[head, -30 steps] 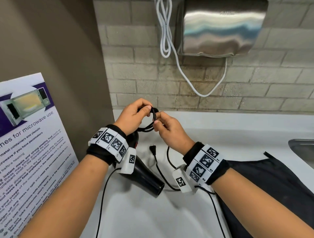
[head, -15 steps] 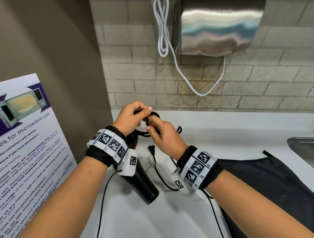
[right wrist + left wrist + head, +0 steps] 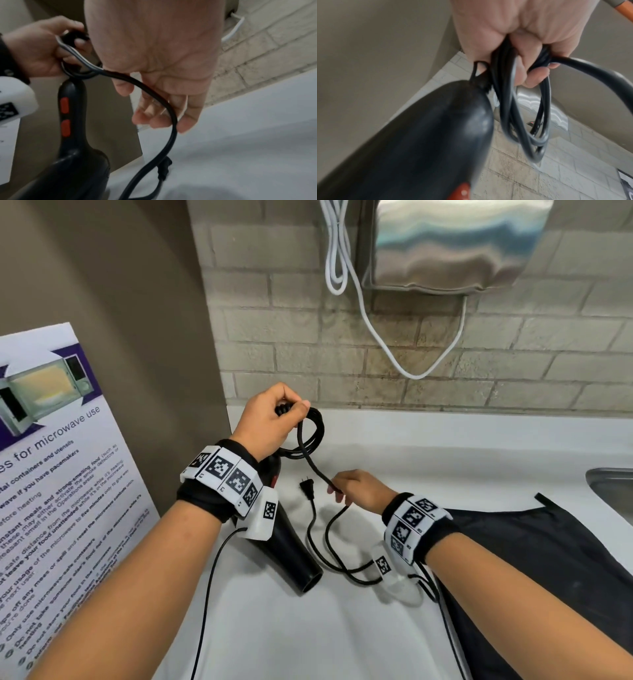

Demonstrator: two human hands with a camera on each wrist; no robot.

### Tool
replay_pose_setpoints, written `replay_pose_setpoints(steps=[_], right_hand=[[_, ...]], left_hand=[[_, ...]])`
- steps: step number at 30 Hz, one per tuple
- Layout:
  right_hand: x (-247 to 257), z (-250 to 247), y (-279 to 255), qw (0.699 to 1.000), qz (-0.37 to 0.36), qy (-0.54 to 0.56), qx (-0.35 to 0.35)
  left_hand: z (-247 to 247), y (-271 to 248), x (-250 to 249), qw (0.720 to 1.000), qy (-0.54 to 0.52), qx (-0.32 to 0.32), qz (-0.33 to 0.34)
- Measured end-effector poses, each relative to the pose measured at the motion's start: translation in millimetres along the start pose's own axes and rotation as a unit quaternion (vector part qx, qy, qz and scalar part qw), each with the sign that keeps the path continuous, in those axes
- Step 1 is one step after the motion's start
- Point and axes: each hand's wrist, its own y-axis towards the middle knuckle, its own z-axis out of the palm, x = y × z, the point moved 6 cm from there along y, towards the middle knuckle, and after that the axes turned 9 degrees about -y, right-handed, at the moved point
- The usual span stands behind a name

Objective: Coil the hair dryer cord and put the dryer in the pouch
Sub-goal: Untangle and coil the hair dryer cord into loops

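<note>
A black hair dryer (image 3: 294,556) with red buttons hangs nozzle-down over the white counter (image 3: 462,446). Its handle is under my left hand (image 3: 270,422). That hand grips several loops of the black cord (image 3: 313,436) at the top of the handle; the left wrist view shows the loops (image 3: 522,121) bunched in the fist (image 3: 513,33). My right hand (image 3: 359,491) sits lower and to the right, its fingers (image 3: 154,119) curled round the loose run of cord (image 3: 171,121). The plug (image 3: 307,487) lies on the counter. A black pouch (image 3: 548,577) lies flat at the right.
A steel hand dryer (image 3: 445,244) and a hanging white cable (image 3: 376,337) are on the brick wall behind. A microwave poster (image 3: 51,474) stands at the left. A sink edge (image 3: 613,491) shows at the far right. Thin black wires trail from both wrist cameras.
My right hand has left the loops at my left hand and moved down and right along the cord. The left hand has kept the loops and risen slightly.
</note>
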Motion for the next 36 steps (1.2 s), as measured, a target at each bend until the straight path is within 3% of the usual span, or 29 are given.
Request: replay_pose_setpoints(steps=[5,9,18,24,27,30,32,36], right_hand=[[1.3,27.2,12.2,0.988,0.110,-0.009,0.112],[-4.8,39.2,20.0,0.977,0.165,0.036,0.127],[-1.9,38.9,56.2,0.975,0.121,-0.105,0.155],[-5.0,55.7,83.1,0.956,0.026,-0.218,0.195],[-6.4,55.8,94.9,0.973,-0.003,-0.177,0.145],[-3.1,35.8,96.0,0.999,0.019,0.043,-0.014],[0.0,18.0,92.8,0.985,0.024,0.138,-0.103],[18.3,-16.2,77.9,0.942,-0.022,0.277,-0.189]], left_hand=[[10.0,-0.1,-2.1,0.999,0.026,0.015,0.012],[13.8,-0.5,-2.8,0.998,0.052,0.030,0.017],[8.7,0.0,-1.4,0.999,-0.002,0.049,0.009],[3.8,-0.5,1.9,0.998,-0.038,0.054,0.018],[5.2,0.5,3.4,0.997,-0.049,0.055,0.018],[7.9,1.3,3.9,0.997,-0.057,0.057,0.018],[8.7,2.2,4.0,0.997,-0.058,0.051,0.015],[4.3,4.6,6.2,0.998,-0.051,0.019,0.006]])
